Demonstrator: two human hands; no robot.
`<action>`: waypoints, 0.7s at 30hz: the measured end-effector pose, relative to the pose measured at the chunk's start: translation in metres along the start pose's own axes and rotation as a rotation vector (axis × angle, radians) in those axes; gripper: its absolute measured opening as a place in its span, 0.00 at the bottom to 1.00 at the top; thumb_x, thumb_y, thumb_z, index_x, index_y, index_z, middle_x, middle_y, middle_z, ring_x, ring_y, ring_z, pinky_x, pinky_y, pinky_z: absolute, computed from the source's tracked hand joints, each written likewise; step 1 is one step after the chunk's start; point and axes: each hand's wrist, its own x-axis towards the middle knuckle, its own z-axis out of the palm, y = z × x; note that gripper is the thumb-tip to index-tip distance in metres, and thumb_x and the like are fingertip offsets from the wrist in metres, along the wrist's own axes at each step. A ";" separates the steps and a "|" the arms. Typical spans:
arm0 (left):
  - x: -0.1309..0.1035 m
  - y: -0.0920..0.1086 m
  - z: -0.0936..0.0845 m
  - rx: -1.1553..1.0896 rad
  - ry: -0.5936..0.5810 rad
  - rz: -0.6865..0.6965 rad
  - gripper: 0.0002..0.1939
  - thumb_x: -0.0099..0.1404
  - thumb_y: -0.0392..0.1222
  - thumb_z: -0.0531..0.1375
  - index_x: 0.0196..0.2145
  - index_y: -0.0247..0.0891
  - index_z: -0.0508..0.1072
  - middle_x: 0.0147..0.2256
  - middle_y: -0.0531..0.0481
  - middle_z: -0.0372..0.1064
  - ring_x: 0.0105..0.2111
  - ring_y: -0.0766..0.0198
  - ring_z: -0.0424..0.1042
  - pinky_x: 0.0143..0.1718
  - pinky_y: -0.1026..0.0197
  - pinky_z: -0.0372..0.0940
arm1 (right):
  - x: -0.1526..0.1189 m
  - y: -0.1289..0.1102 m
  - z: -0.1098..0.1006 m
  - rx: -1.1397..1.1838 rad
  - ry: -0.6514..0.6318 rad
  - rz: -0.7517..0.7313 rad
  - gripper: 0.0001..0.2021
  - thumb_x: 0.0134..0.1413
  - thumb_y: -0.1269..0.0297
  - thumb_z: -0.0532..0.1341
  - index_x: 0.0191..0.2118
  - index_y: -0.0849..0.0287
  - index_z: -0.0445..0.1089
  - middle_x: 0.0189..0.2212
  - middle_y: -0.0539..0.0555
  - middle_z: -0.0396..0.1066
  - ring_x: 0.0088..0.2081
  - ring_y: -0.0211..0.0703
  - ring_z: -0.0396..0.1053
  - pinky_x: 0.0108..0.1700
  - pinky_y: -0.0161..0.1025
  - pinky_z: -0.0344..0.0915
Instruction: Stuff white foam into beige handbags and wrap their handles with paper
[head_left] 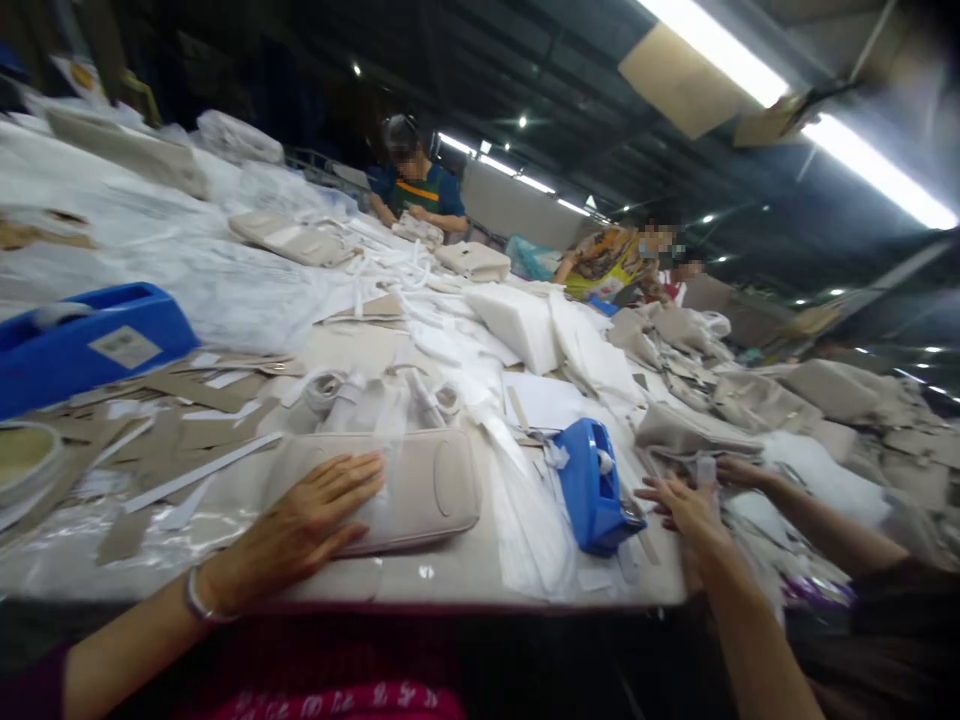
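My left hand (307, 525) lies flat, fingers stretched out, on a beige handbag (442, 480) at the table's front edge. A clear strip of film or tape crosses the bag beside my fingertips, and white wrapping surrounds its handles. My right hand (694, 515) reaches in from the lower right, its fingers apart and slightly blurred. It is just right of a blue tape dispenser (589, 480). Close by, a small translucent piece (705, 472) shows between it and a co-worker's hand (742, 472); who holds this piece is unclear.
Another blue tape dispenser (112, 340) stands at the left, near a tape roll (26, 465) and scattered beige and white strips (180, 430). White foam sheets (517, 325) lie mid-table. Beige bags (765, 400) pile up at the right. Two people (420, 195) (619, 265) work across the table.
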 end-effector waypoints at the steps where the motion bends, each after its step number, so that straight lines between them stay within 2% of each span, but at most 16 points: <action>1: 0.000 -0.002 0.002 0.004 0.008 0.008 0.26 0.66 0.39 0.55 0.61 0.42 0.59 0.63 0.44 0.54 0.62 0.54 0.54 0.62 0.47 0.53 | 0.002 0.007 -0.004 0.045 -0.094 0.068 0.16 0.41 0.49 0.65 0.30 0.58 0.73 0.27 0.62 0.75 0.26 0.48 0.69 0.24 0.39 0.61; 3: 0.000 -0.004 0.004 0.006 0.024 0.019 0.27 0.66 0.40 0.56 0.61 0.43 0.59 0.63 0.45 0.54 0.62 0.54 0.56 0.62 0.48 0.53 | 0.003 0.018 -0.002 0.144 -0.230 0.143 0.18 0.37 0.50 0.67 0.32 0.59 0.73 0.26 0.60 0.75 0.25 0.45 0.69 0.24 0.37 0.60; 5: 0.000 -0.004 0.005 0.007 0.033 0.016 0.27 0.66 0.42 0.56 0.61 0.45 0.59 0.63 0.46 0.55 0.61 0.54 0.56 0.62 0.48 0.54 | 0.002 0.022 0.006 0.239 -0.274 0.147 0.20 0.34 0.53 0.70 0.33 0.61 0.72 0.24 0.58 0.74 0.24 0.43 0.69 0.24 0.36 0.61; 9: 0.002 -0.002 0.003 0.031 0.004 0.001 0.26 0.66 0.43 0.55 0.61 0.46 0.61 0.62 0.48 0.55 0.61 0.53 0.57 0.62 0.49 0.54 | 0.002 0.023 0.019 0.366 -0.219 0.161 0.21 0.24 0.63 0.73 0.30 0.61 0.70 0.21 0.52 0.72 0.23 0.43 0.69 0.24 0.36 0.64; 13: 0.004 -0.002 0.001 0.075 0.023 0.032 0.28 0.65 0.42 0.57 0.62 0.47 0.58 0.62 0.48 0.56 0.60 0.53 0.60 0.60 0.50 0.57 | -0.004 0.023 0.011 0.463 -0.137 0.148 0.20 0.27 0.63 0.72 0.32 0.61 0.69 0.18 0.48 0.69 0.21 0.39 0.67 0.22 0.33 0.60; 17: 0.006 -0.002 0.002 0.090 0.063 0.060 0.28 0.64 0.42 0.57 0.61 0.48 0.59 0.61 0.48 0.58 0.58 0.53 0.63 0.58 0.51 0.60 | -0.038 0.029 -0.010 0.635 -0.067 0.109 0.18 0.30 0.64 0.72 0.33 0.60 0.69 0.18 0.45 0.66 0.20 0.32 0.62 0.22 0.30 0.59; 19: 0.005 -0.003 0.003 0.096 0.068 0.064 0.29 0.64 0.41 0.57 0.62 0.48 0.58 0.61 0.48 0.58 0.58 0.53 0.63 0.58 0.50 0.59 | -0.060 0.037 -0.013 0.662 -0.066 0.166 0.18 0.31 0.63 0.71 0.33 0.59 0.69 0.18 0.45 0.66 0.19 0.32 0.61 0.21 0.30 0.59; 21: 0.005 -0.004 0.005 0.089 0.065 0.058 0.29 0.63 0.41 0.57 0.62 0.48 0.58 0.61 0.48 0.58 0.58 0.53 0.62 0.58 0.49 0.59 | -0.077 0.049 -0.008 0.630 -0.096 0.241 0.18 0.32 0.61 0.71 0.33 0.60 0.70 0.18 0.46 0.65 0.19 0.34 0.61 0.20 0.32 0.59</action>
